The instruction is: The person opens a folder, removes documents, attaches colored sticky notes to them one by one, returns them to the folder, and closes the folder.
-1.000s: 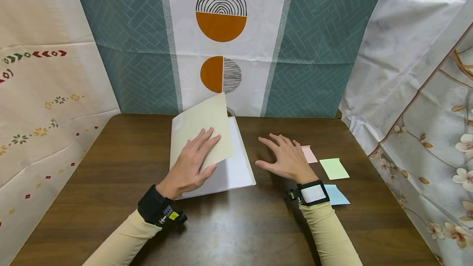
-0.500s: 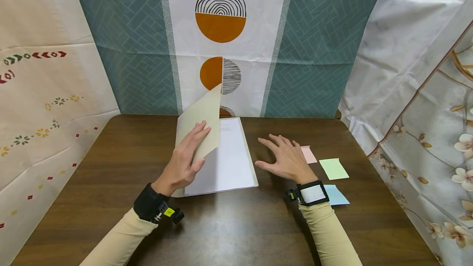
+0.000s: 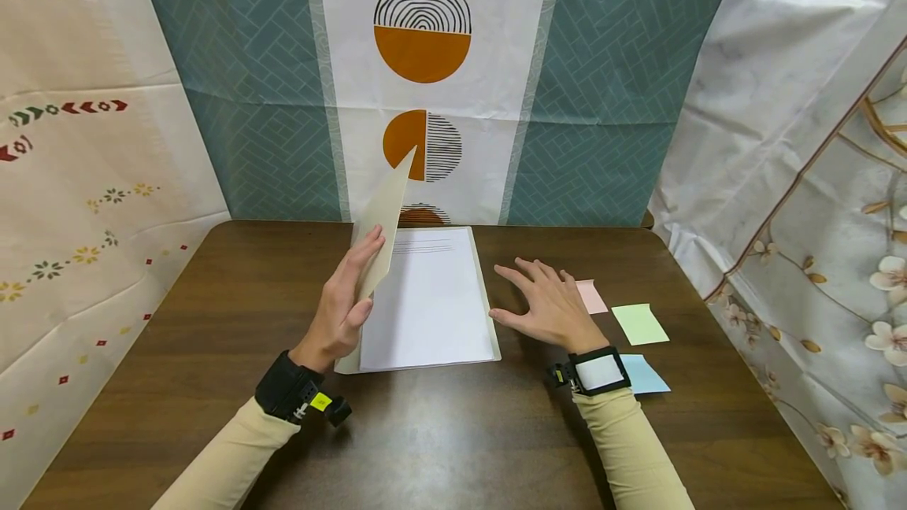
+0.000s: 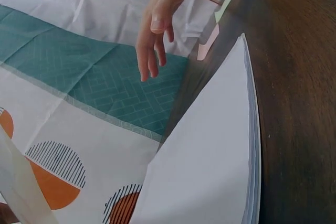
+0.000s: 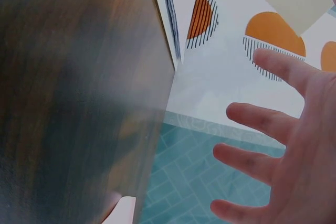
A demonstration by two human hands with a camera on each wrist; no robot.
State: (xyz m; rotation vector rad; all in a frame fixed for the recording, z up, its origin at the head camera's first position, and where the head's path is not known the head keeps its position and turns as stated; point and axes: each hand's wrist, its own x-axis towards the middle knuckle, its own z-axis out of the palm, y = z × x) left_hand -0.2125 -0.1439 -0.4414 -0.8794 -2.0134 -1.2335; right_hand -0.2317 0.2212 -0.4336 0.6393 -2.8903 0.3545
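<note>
Swinging up and leftward since half a second ago, the cover (image 3: 391, 203) is now standing steeply over the left part of the folder (image 3: 349, 362), baring more of the paper (image 3: 432, 305), whose printed lines (image 3: 425, 247) are showing near the top. Touching the cover, the left hand (image 3: 340, 309) is keeping its fingers straight and close together, thumb apart. The folder is lying on the bench (image 3: 425, 447), between the two hands.

To its right, the right hand (image 3: 549, 301) is staying put, fingers spreading well apart; whether it is touching the bench, I cannot tell. Beside it the pink note (image 3: 591, 297) is showing; the green note (image 3: 640, 324) is lying further right, the blue note (image 3: 645, 374) nearer the person.
</note>
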